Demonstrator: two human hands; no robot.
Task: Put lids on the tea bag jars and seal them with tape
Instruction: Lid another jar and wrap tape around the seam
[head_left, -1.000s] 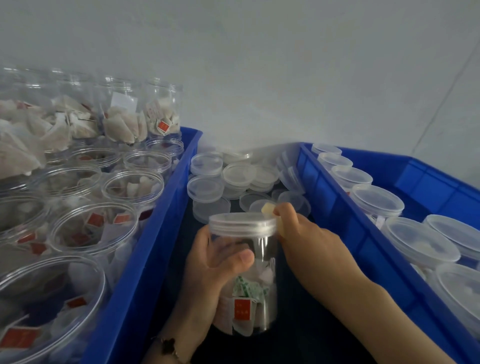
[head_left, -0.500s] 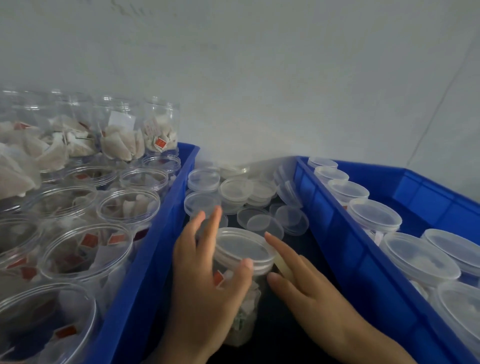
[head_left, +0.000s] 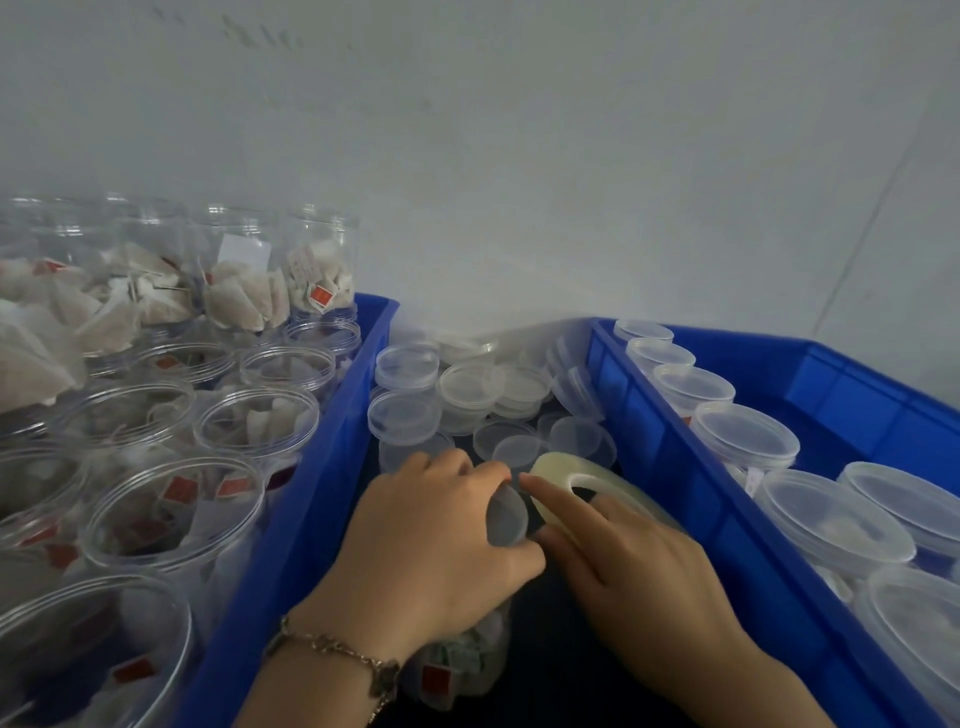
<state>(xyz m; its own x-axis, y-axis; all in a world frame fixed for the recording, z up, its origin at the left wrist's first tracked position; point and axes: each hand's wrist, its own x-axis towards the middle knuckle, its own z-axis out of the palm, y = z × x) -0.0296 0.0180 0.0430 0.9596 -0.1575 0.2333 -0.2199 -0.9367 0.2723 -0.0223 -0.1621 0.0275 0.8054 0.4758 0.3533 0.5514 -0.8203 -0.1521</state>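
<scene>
Item: 1 clear jar (head_left: 462, 670) of tea bags, lid (head_left: 506, 514) fitted, located in the dark gap between 2 blue crates, near the bottom of the view. Long axis tilted, lid end pointing up and to the right toward the tape roll (head_left: 597, 480). Left hand (head_left: 431, 545): fingers curled over the lid and upper jar, gripping it; it hides most of the jar, leaving only a sliver of lid and the lower body showing. Right hand (head_left: 639, 566): fingers curled around the near rim of the tape roll, forefinger stretched toward the lid edge; whether any tape strip touches the jar cannot be made out. Left crate (head_left: 332, 467): open jars of tea bags. Right crate (head_left: 675, 467): lidded jars, partly cut off by the frame. Loose lids (head_left: 467, 384) piled beyond the hands. Labels: red tags on the tea bags, writing too small to read.
</scene>
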